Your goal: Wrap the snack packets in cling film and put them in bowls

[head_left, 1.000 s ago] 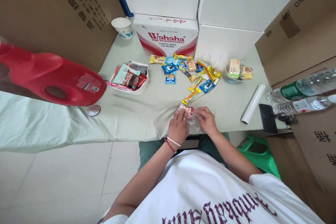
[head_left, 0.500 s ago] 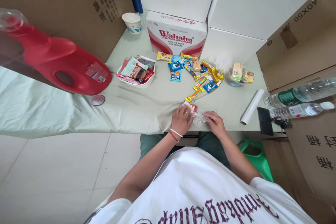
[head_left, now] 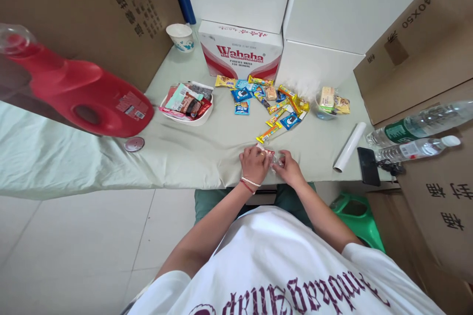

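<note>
At the table's front edge, my left hand (head_left: 254, 163) curls over a clear plastic packet with red print (head_left: 269, 153), covering part of it. A cream beaded bracelet and a red cord circle that wrist. My right hand (head_left: 289, 167) pinches the crumpled transparent end of the same packet, close beside the left. What lies inside the packet is hidden by fingers and glare. Just beyond the hands is a yellow-wrapped snack bar (head_left: 269, 133), in front of a loose spread of yellow and blue snack packets (head_left: 242, 94).
A white tub (head_left: 201, 120) of snack packets stands left, near a big red jug (head_left: 107, 103) and a round pinkish disc (head_left: 134, 144). Rightward are a clear bowl (head_left: 325, 113) with snacks, a white roll (head_left: 350, 147), a phone (head_left: 368, 166) and plastic bottles (head_left: 424, 147). A Wahaha carton (head_left: 240, 54) stands behind.
My right hand has moved left, closer to my left hand, and the clear plastic between them is now bunched up. The camera view has shifted slightly.
</note>
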### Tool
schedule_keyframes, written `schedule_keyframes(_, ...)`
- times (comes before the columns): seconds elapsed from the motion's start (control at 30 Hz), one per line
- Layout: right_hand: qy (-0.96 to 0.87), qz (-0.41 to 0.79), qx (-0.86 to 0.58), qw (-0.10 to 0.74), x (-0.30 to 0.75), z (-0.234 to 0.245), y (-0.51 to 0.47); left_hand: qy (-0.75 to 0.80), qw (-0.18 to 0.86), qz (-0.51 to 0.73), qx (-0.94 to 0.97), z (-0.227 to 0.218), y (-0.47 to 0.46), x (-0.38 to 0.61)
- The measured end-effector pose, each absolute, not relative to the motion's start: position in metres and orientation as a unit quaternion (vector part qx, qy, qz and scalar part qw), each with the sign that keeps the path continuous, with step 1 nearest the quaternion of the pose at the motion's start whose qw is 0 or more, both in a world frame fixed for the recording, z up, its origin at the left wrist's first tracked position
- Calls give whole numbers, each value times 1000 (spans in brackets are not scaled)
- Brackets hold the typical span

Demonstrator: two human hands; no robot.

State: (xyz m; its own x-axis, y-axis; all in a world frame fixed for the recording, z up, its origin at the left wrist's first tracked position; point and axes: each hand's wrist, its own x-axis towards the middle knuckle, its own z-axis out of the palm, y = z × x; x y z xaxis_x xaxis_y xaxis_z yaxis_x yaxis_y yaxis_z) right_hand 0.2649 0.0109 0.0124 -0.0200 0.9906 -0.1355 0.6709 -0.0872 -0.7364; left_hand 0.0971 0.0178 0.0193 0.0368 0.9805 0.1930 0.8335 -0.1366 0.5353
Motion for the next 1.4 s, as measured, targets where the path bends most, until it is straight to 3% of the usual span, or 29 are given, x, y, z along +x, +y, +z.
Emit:
schedule_keyframes(0.13,-681,294,-629,234,268,5,8,619,177,258,720,23,23,94)
schedule_keyframes(0.43,-572,361,-636,372,276,14,6,567,227,292,736,22,12,81)
schedule_keyframes(0.73,-680,162,-617,361,273,14,-23,603,196,269,725,20,7,90)
schedule_keyframes(0.9,-653,139,-631,395,282,27,-21,617,161,220,738,25,2,97)
schedule_keyframes(1.4,-728,105,-595,323,289,33,5,660,122,212,711,26,1,115)
